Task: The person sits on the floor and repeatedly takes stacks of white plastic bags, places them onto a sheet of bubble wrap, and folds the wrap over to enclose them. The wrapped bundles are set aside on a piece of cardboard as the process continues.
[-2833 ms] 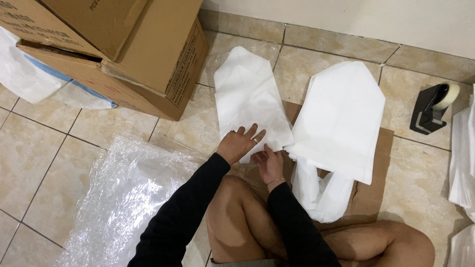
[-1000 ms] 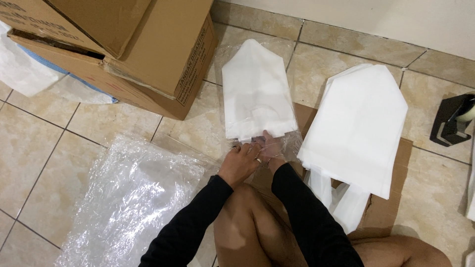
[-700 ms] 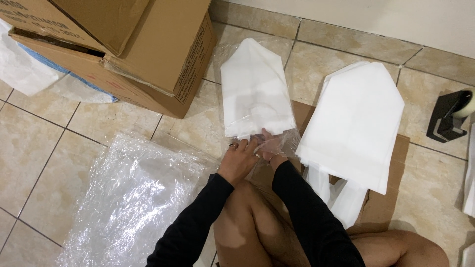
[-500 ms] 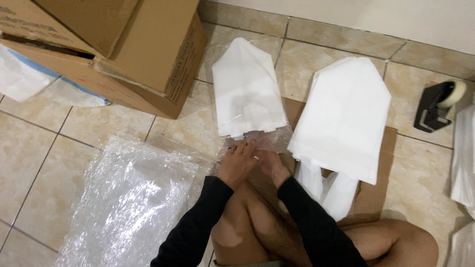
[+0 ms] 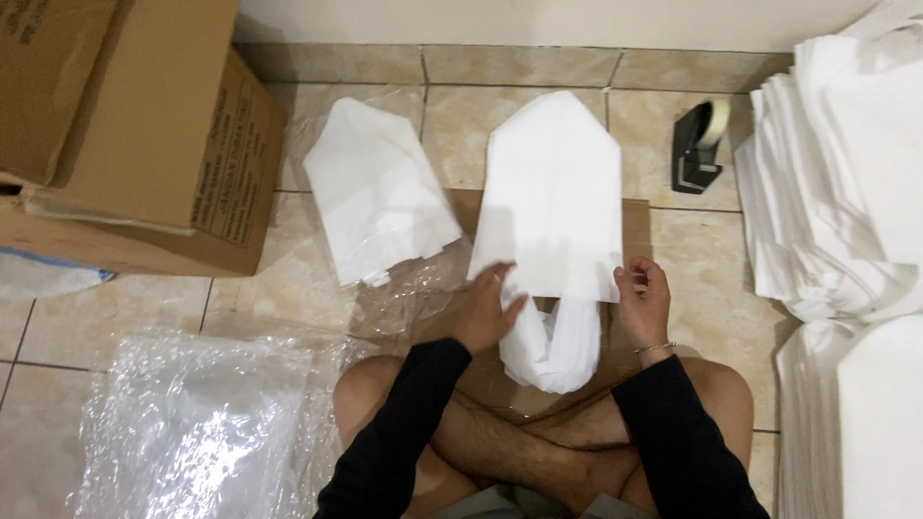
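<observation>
A stack of white folded bags (image 5: 556, 187) lies on a flat piece of brown cardboard (image 5: 635, 226) in front of my crossed legs, its looped handles hanging toward me. My left hand (image 5: 488, 309) grips the stack's lower left corner. My right hand (image 5: 642, 299) pinches its lower right corner. To the left a smaller white stack (image 5: 377, 190) lies inside a clear plastic sleeve (image 5: 415, 288) on the tiled floor, apart from both hands.
Brown cardboard boxes (image 5: 125, 125) stand at the left. A black tape dispenser (image 5: 699, 146) sits near the wall. A tall pile of white bags (image 5: 846, 192) fills the right side. Crumpled clear plastic sheets (image 5: 192, 423) lie at the lower left.
Both hands left the sleeved stack on the left and moved right onto the larger white stack. The view shifted right, bringing the right-hand pile in.
</observation>
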